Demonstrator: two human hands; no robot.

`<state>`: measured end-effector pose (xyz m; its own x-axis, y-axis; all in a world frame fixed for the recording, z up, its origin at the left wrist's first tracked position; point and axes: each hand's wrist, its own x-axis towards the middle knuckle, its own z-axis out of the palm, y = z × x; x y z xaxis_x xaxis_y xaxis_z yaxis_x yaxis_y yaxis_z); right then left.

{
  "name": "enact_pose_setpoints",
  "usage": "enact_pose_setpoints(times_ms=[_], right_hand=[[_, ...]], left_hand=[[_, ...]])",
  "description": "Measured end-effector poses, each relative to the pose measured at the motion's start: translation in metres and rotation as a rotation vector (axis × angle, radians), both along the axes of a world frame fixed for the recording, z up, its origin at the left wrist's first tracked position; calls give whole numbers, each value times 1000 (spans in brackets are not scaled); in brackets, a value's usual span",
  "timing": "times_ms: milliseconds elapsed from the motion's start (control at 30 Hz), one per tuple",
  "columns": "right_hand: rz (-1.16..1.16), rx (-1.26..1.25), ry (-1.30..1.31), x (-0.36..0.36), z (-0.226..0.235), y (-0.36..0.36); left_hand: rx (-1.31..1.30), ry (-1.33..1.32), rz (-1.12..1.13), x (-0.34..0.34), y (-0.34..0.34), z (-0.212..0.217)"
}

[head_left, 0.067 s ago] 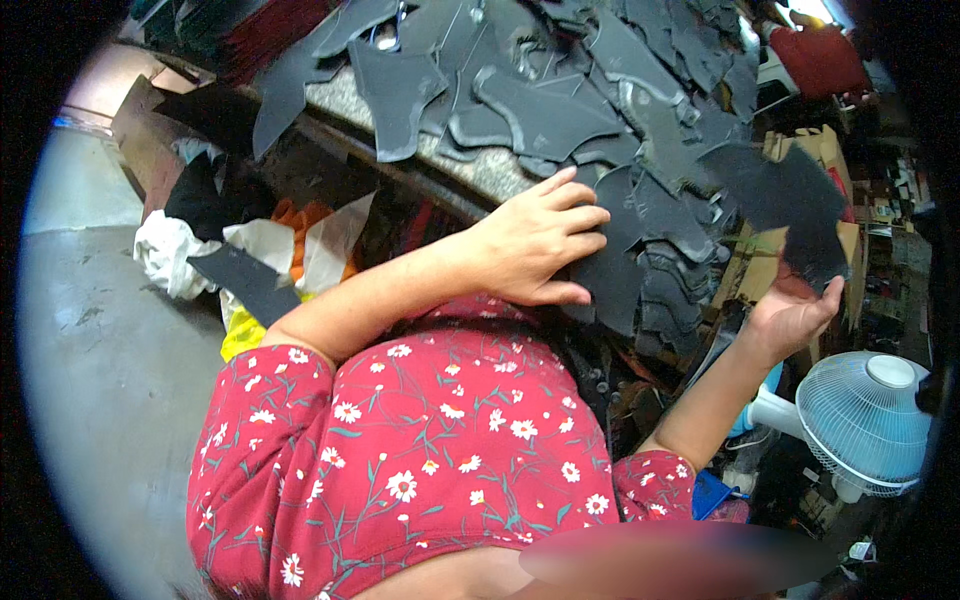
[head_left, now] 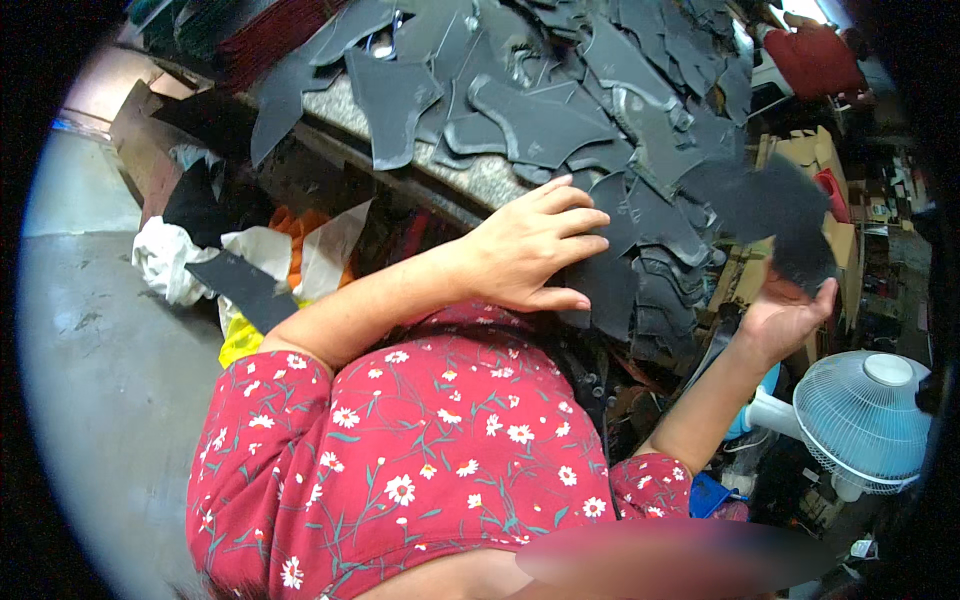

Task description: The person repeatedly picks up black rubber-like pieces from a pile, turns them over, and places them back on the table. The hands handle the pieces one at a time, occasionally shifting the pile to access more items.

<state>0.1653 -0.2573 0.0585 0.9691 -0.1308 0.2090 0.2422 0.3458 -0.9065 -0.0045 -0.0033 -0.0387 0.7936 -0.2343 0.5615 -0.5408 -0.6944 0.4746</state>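
Note:
Dark grey, flat cut-out pieces of sheet material, perhaps fabric or foam, cover the speckled tabletop [head_left: 345, 108]. My left hand [head_left: 530, 248] rests at the near edge of the table, fingers spread, touching or just over a dark piece [head_left: 605, 290]; whether it presses on it I cannot tell. Off to the right, my right hand [head_left: 785, 318] grips the lower end of a curved dark cut-out piece [head_left: 785, 200] and holds it up beside the table, slightly blurred. A neat overlapping stack of similar pieces [head_left: 665, 295] sits between my hands.
A blue-and-white fan [head_left: 862, 420] stands at the lower right, close to my right forearm. Cardboard boxes [head_left: 812, 152] are behind my right hand. Left of the table lie white cloth [head_left: 172, 258], orange material [head_left: 292, 250] and a dark strip [head_left: 245, 288]. A red object [head_left: 815, 62] is at the far right.
The dark piece in my right hand has swung slightly left and down. My left hand has barely moved.

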Motion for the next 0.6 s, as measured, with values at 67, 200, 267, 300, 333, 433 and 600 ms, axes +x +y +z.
enact_pose_setpoints(times_ms=[67,200,267,300,333,433,600], right_hand=[[285,37,137,-9,-6,0],[683,-24,257,-28,-26,18],[765,-98,279,-35,-32,30],[793,-130,280,-37,-34,35],[785,-169,261,-38,-36,40],[843,-275,266,-25,-31,43],[1130,-15,231,-22,-42,45]], left_hand=[[-253,-4,31,-4,-1,6],[-1008,292,-56,-1,-6,10],[-1118,518,-137,4,-6,9],[-1166,643,-152,6,-5,8],[-1143,637,-99,7,-6,7],[-1213,656,-52,3,-1,7],[-1370,624,-65,-2,3,7]])
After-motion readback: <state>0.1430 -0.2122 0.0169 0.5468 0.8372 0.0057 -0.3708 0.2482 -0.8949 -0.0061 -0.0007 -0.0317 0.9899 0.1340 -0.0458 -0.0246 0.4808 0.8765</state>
